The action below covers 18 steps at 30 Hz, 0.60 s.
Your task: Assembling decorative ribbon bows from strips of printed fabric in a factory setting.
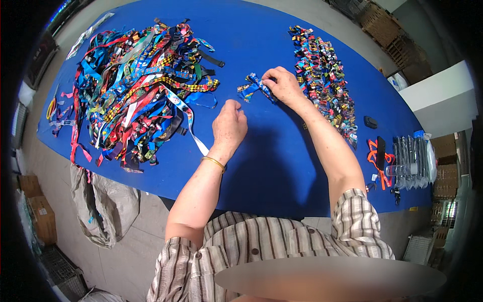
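Note:
My right hand (283, 85) pinches a small folded bundle of patterned ribbon (253, 86) and rests it on the blue table (271, 161). My left hand (229, 125), with a gold bangle at the wrist, hovers just left of it with fingers curled; nothing shows in its grasp, and a white-edged strap (190, 123) from the pile lies beside it. A big loose heap of colourful ribbons and straps (141, 85) covers the table's left half. A long row of finished folded ribbon bundles (324, 75) runs along the right side.
Near the table's right end lie a small black object (371, 122), an orange strap with a black piece (378, 156) and a stack of clear plastic sleeves (413, 161). A grey sack (103, 206) hangs off the table's near left edge. Cardboard boxes (40, 211) stand on the floor.

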Available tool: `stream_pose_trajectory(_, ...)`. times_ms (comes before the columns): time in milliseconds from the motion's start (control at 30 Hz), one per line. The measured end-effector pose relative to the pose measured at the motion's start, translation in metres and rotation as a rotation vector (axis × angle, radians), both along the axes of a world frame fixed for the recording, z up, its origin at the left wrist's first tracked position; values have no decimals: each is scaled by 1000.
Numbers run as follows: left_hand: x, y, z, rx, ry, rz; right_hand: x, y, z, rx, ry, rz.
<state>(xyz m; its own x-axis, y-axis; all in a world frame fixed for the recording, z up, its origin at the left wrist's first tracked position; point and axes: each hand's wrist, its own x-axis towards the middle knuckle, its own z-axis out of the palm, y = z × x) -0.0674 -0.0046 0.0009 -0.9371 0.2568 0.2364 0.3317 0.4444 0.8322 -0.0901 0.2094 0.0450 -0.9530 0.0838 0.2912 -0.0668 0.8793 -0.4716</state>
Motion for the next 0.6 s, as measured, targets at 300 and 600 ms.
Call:
stream_pose_trajectory(300, -1, 0, -3, 37, 48, 9, 7, 0, 2, -63, 55, -42)
stream_pose_trajectory(600, -3, -3, -2, -41, -40, -37, 87, -87, 43, -253, 129, 221)
